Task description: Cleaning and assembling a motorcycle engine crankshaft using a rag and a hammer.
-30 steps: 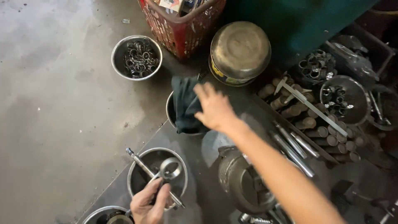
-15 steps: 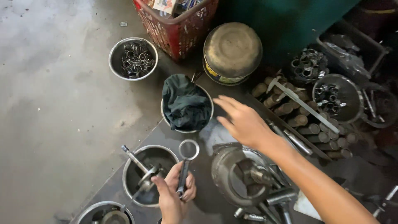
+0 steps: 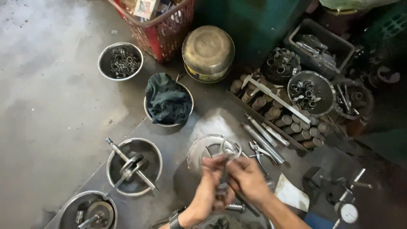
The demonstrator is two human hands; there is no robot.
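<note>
At the lower middle of the frame, both hands meet over a grey concrete floor stained with oil and dust. The left hand (image 3: 212, 186), with a dark watch at the wrist, and the right hand (image 3: 248, 180) are both closed around a steel connecting rod with a ring-shaped end (image 3: 229, 154), whose ring sticks up above the fingers while the shank is hidden in the grip. Just behind it sits a round grey metal housing (image 3: 203, 150). To the left, a shallow steel bowl holding a crankshaft (image 3: 134, 166) rests on the floor, with another steel bowl of parts (image 3: 87, 210) at the lower left corner. Further up the frame stand a steel bowl stuffed with a dark green rag (image 3: 168, 101), a small steel bowl of metal rings (image 3: 120, 61), a red plastic basket (image 3: 163, 25) and an upturned brass-coloured pot (image 3: 208, 51). At the right lie rows of short metal cylinders (image 3: 280, 112) and a dial gauge on a stand (image 3: 347, 210).
</note>
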